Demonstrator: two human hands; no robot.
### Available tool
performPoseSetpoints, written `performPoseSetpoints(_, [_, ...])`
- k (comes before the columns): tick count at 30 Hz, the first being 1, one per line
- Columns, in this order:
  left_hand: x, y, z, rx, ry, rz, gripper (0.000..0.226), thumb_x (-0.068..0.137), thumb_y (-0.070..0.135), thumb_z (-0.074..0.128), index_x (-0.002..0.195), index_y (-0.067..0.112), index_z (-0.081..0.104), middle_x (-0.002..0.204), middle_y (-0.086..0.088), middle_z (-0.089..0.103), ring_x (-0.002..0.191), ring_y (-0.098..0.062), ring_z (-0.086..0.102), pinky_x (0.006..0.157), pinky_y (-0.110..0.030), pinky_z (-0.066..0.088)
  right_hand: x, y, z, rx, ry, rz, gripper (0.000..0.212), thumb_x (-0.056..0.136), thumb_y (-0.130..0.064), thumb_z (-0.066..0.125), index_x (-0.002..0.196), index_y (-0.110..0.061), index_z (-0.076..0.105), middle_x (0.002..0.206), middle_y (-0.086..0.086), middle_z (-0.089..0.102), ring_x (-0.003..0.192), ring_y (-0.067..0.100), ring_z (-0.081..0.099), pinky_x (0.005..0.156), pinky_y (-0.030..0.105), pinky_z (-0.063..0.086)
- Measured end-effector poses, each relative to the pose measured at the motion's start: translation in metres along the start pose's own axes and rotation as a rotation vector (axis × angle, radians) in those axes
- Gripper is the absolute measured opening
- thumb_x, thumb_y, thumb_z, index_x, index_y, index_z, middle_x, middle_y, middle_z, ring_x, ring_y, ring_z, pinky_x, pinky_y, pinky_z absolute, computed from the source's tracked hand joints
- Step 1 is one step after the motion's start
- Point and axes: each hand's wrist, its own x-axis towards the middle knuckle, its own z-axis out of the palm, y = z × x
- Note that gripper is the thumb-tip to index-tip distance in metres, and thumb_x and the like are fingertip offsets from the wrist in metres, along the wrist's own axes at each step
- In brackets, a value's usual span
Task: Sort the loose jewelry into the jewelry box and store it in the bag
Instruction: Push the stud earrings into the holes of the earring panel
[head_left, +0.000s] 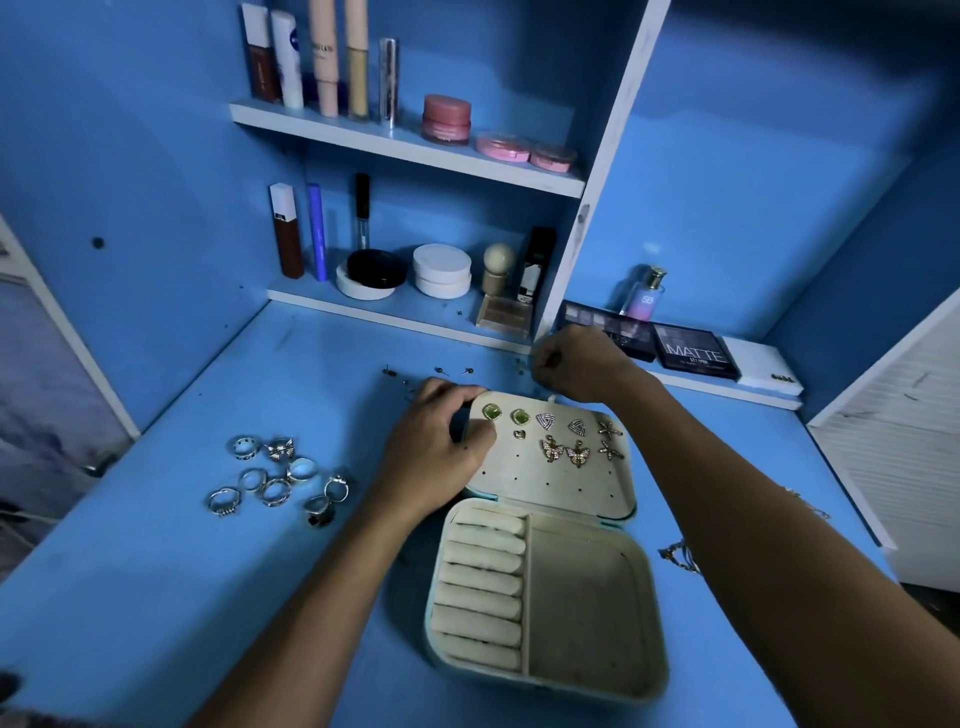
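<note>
Your left hand (439, 447) grips the open jewelry box (545, 561) lid, earrings (563, 439) pinned; your right hand (576, 369) pinches something tiny behind it. Rings (280, 480) remain loose; no bag visible.

Two bare forearms reach in from below; hands ringless; no sleeves or wristwear show.

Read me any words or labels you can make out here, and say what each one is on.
"MATTE": black palette on the right ledge.
"SB": perfume bottle behind the palettes.
Print on the top-shelf tubes and the black box on the lower shelf: too blurred to read.
</note>
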Motion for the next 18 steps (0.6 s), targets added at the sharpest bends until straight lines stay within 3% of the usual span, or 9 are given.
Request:
performPoseSetpoints(4, [-0.001,0.001,-0.001,-0.011,0.003,-0.005,0.047,0.078,0.042,0.052,0.121,0.027,0.064,0.113,0.015,0.05,0.099,0.001,0.051,0.088,-0.022,0.042,-0.005,0.003,-0.002,0.091,0.02,0.041,0.02,0.087,-0.014,0.058,0.071,-0.025,0.064,0.088,-0.004,0.071,0.085,0.014,0.066,0.076,0.025,0.052])
performPoseSetpoints(7, [-0.001,0.0,-0.001,-0.028,-0.006,0.003,0.044,0.081,0.04,0.056,0.121,0.027,0.064,0.113,0.014,0.05,0.1,0.001,0.051,0.085,-0.015,0.04,-0.014,0.007,-0.009,0.253,0.048,0.102,0.026,0.091,-0.014,0.061,0.067,-0.022,0.06,0.07,-0.009,0.064,0.057,-0.003,0.058,0.061,0.02,0.046])
performPoseSetpoints(8, [-0.001,-0.001,-0.002,-0.039,-0.006,0.006,0.039,0.084,0.037,0.059,0.122,0.026,0.064,0.114,0.014,0.05,0.101,0.001,0.051,0.084,-0.011,0.039,-0.018,0.01,-0.011,0.315,0.039,0.124,0.025,0.092,-0.016,0.064,0.067,-0.021,0.06,0.065,-0.009,0.062,0.051,-0.002,0.056,0.057,0.02,0.047])
performPoseSetpoints(11, [-0.002,-0.001,-0.004,-0.104,0.004,0.012,0.036,0.086,0.029,0.064,0.122,0.029,0.064,0.113,0.013,0.053,0.101,0.004,0.053,0.086,-0.014,0.04,-0.032,0.019,-0.017,0.433,0.009,0.181,0.016,0.093,-0.021,0.067,0.077,-0.019,0.064,0.069,-0.004,0.066,0.058,0.01,0.059,0.055,0.022,0.051])
performPoseSetpoints(15, [-0.006,0.007,-0.008,-0.194,-0.011,-0.016,0.039,0.083,0.035,0.064,0.121,0.038,0.063,0.098,0.012,0.06,0.078,0.002,0.054,0.075,-0.019,0.043,-0.053,0.028,-0.027,0.553,0.041,0.223,0.013,0.094,-0.023,0.066,0.09,-0.01,0.067,0.081,0.004,0.067,0.066,0.011,0.058,0.049,0.016,0.046])
performPoseSetpoints(18, [-0.008,0.013,-0.016,-0.228,-0.03,0.028,0.035,0.084,0.035,0.066,0.116,0.046,0.061,0.084,0.017,0.059,0.077,-0.002,0.055,0.073,-0.019,0.046,-0.066,0.032,-0.033,0.653,0.074,0.246,0.016,0.096,-0.02,0.064,0.097,-0.004,0.068,0.081,0.006,0.065,0.069,0.011,0.059,0.049,0.014,0.047])
